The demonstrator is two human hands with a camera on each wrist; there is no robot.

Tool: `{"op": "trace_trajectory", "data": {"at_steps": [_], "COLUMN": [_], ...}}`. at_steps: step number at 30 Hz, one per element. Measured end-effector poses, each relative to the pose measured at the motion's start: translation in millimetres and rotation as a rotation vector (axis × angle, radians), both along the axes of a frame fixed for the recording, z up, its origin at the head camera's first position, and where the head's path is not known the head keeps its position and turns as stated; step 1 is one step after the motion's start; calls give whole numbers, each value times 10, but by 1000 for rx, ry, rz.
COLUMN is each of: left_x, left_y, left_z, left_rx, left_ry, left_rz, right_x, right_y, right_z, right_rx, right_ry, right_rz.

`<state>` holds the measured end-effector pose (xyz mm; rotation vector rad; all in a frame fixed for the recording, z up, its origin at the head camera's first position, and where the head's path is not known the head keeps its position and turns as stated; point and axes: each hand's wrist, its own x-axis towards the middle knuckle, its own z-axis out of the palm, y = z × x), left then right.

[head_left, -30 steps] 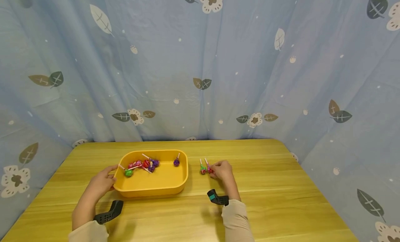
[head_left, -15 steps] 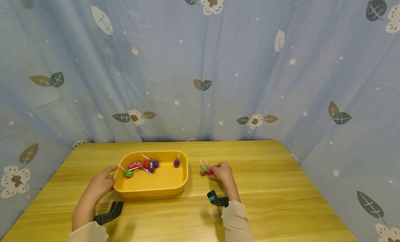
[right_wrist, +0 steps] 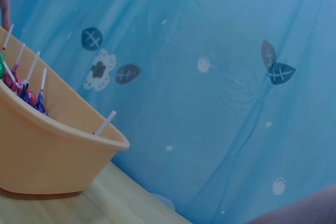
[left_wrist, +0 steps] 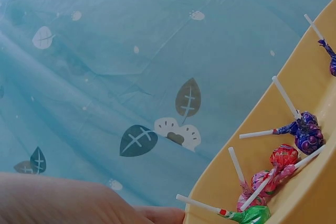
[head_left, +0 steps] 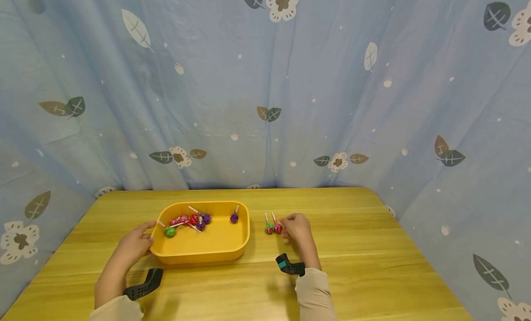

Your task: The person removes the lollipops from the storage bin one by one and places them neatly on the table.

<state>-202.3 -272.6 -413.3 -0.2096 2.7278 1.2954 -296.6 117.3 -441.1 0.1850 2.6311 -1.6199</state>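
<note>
In the head view, my left hand (head_left: pixel 132 243) holds the left wall of a yellow plastic bin (head_left: pixel 203 255). Several wrapped lollipops lie inside, among them a green lollipop (head_left: pixel 170 231), a red lollipop (head_left: pixel 194 219) and, apart at the right, a purple lollipop (head_left: pixel 234 218). On the table right of the bin, a green-wrapped lollipop (head_left: pixel 269 229) and a pink lollipop (head_left: pixel 278 228) lie side by side, sticks pointing away. Just right of the pink one is my right hand (head_left: pixel 297 227), its loosely bent fingers holding nothing visible. The right wrist view does not show its fingertips.
The wooden table (head_left: pixel 352 247) extends right of the bin and in front of it. A patterned blue curtain (head_left: pixel 265 81) hangs behind and along both sides. Each wrist wears a black camera mount (head_left: pixel 145 285).
My right hand's fingertips have come off the pink lollipop and shifted slightly right, leaving it beside the green one. The left hand and bin have stayed in place.
</note>
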Motion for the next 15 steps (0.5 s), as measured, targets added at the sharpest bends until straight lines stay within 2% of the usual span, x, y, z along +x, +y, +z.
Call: {"op": "trace_trajectory", "data": {"at_steps": [7, 15], "left_x": [-17, -17], "left_y": [-5, -3], "left_z": [-2, -13], "left_rx": [-8, -9], "left_ry": [-7, -11], "left_rz": [1, 4], "right_x": [9, 38], "right_y": [-20, -72], "right_z": [70, 145], "right_rx": [3, -72], "right_ry": [29, 105], "right_rz": [7, 31]}}
